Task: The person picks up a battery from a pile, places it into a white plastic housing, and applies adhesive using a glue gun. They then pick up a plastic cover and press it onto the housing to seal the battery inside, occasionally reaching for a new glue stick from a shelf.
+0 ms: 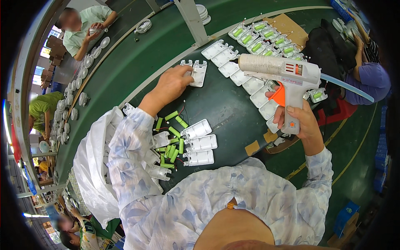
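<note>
My right hand (303, 118) is wrapped round the handle of a white glue gun (295, 75), a finger at its orange trigger (278, 93). The gun's nozzle end points left, and a translucent glue stick (348, 86) sticks out of its back. Across the dark table, my left hand (173, 84) grips the left edge of a white plastic shell (200, 75), partly covering what lies under the fingers. A row of white shells (252, 85) runs beneath and left of the gun. Nearer my left forearm lie loose green battery cells (173, 149) with thin wires, beside three white shells (200, 143).
Shells fitted with green cells (266, 35) stand in rows at the far right, by a cardboard sheet (289, 25). A white plastic bag (98, 162) bulges at the left. A metal post (191, 21) rises beyond the table. Co-workers sit left and right; one (366, 81) is close.
</note>
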`<state>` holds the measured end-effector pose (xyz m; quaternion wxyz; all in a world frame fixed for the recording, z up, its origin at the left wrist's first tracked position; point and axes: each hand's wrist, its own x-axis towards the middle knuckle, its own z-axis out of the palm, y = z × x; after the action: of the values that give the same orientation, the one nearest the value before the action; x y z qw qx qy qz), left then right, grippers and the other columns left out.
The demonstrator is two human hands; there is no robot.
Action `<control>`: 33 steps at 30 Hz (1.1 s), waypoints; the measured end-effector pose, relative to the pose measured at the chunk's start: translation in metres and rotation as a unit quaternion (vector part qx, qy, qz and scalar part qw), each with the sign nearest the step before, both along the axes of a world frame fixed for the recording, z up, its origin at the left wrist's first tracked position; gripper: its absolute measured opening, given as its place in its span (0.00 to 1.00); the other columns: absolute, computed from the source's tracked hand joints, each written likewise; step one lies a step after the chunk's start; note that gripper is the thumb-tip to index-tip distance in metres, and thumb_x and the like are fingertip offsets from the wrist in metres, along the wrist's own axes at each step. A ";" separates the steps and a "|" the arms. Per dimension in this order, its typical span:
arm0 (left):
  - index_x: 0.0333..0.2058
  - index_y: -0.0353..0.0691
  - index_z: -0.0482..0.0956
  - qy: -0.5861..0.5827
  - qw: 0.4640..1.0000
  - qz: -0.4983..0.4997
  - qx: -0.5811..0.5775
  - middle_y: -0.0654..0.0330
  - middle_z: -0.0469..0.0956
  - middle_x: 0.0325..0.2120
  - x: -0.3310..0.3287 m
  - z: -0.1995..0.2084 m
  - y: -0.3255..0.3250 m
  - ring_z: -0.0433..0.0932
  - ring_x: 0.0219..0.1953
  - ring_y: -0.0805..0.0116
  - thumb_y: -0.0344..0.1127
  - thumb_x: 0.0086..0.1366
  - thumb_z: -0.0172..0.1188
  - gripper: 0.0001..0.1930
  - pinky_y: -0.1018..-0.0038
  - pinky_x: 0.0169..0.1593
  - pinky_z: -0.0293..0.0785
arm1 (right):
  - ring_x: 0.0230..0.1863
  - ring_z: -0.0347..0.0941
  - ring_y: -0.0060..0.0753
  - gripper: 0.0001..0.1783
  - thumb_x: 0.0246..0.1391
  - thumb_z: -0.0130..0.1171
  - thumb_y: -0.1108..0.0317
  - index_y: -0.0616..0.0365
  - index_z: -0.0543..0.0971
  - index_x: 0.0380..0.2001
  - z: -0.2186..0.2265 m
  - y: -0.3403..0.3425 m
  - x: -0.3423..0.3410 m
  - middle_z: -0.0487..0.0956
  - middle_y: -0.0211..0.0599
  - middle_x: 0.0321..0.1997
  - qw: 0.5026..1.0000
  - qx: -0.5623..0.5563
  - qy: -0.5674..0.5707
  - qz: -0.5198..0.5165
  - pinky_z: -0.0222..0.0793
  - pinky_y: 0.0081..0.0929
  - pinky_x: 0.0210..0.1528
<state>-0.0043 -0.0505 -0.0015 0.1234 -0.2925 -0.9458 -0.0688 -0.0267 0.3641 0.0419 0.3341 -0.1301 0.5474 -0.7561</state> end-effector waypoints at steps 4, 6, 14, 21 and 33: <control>0.30 0.42 0.82 -0.050 0.962 0.256 0.081 0.54 0.79 0.38 0.006 -0.004 0.012 0.79 0.41 0.56 0.42 0.56 0.64 0.10 0.62 0.40 0.77 | 0.29 0.79 0.29 0.40 0.51 0.61 0.58 0.69 0.62 0.63 -0.001 -0.006 -0.006 0.74 0.57 0.58 1.000 0.003 0.000 -0.017 0.79 0.24 0.27; 0.28 0.41 0.83 -0.108 0.923 0.366 0.040 0.53 0.80 0.32 -0.002 -0.003 0.019 0.79 0.41 0.56 0.48 0.56 0.64 0.15 0.62 0.38 0.76 | 0.29 0.79 0.30 0.40 0.51 0.61 0.58 0.69 0.62 0.63 -0.003 -0.010 -0.009 0.73 0.58 0.58 1.000 0.002 -0.008 -0.014 0.79 0.24 0.27; 0.29 0.40 0.83 -0.052 0.951 0.304 -0.016 0.54 0.79 0.32 -0.033 -0.019 0.006 0.78 0.40 0.53 0.38 0.53 0.61 0.09 0.60 0.41 0.77 | 0.31 0.80 0.32 0.40 0.52 0.60 0.60 0.69 0.60 0.64 0.001 -0.019 -0.012 0.72 0.60 0.60 1.000 0.000 -0.008 0.002 0.80 0.25 0.29; 0.29 0.39 0.83 -0.030 0.956 0.291 -0.005 0.53 0.79 0.32 -0.048 -0.023 0.012 0.78 0.40 0.53 0.37 0.54 0.59 0.09 0.59 0.41 0.77 | 0.33 0.82 0.42 0.34 0.54 0.57 0.63 0.71 0.63 0.60 -0.007 -0.019 -0.014 0.78 0.59 0.48 0.999 -0.014 -0.038 0.010 0.82 0.28 0.31; 0.35 0.38 0.82 -0.298 0.910 0.263 0.119 0.56 0.81 0.28 0.042 0.039 -0.016 0.81 0.31 0.61 0.34 0.58 0.62 0.08 0.68 0.36 0.75 | 0.23 0.72 0.26 0.42 0.54 0.57 0.61 0.66 0.55 0.68 0.001 -0.026 -0.021 0.65 0.65 0.66 0.995 -0.096 -0.026 -0.004 0.74 0.22 0.25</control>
<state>0.0381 -0.0661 0.0379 -0.1161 0.0175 -0.9661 -0.2301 -0.0477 0.3385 0.0433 0.3312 -0.1396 0.4637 -0.8098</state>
